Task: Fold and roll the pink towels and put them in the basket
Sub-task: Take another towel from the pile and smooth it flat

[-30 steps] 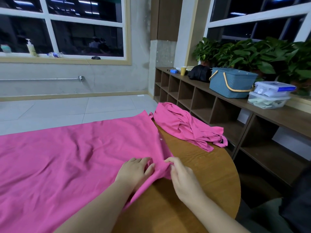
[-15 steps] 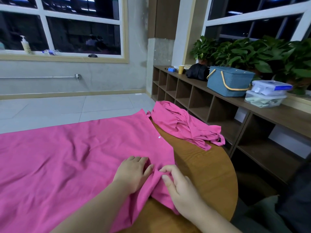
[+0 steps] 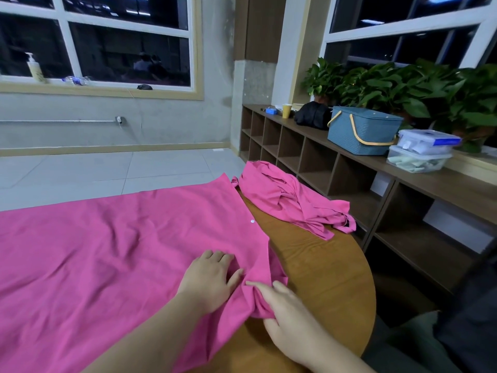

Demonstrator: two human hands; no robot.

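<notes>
We see a large pink towel (image 3: 102, 251) spread flat over most of the round wooden table (image 3: 322, 278), with its near right corner bunched up close to the table edge. The left hand (image 3: 209, 281) lies flat on the cloth beside this corner, fingers relaxed and spread, pressing it down. The right hand (image 3: 285, 310) pinches the gathered corner, with the fingers curled into the folds; the two hands are close together, almost touching. A second pink towel (image 3: 290, 200) lies crumpled at the far right side of the table, just beside the first one and partly hanging over the rim.

The blue basket (image 3: 360, 130) with yellow handles stands on the wooden shelf unit (image 3: 349, 179), well apart from the table, next to two stacked plastic boxes (image 3: 422, 152) and some green plants (image 3: 403, 84).

We think the folding is only beginning. The cloth is thin and wrinkled, so if the corner is pulled across while the other hand presses too lightly, the whole sheet may slide and the fold may come out crooked. The crumpled towel could also slip off the edge if the table cloth is dragged against it.

We cannot read any writing; the label on the upper box lid is too blurred.
</notes>
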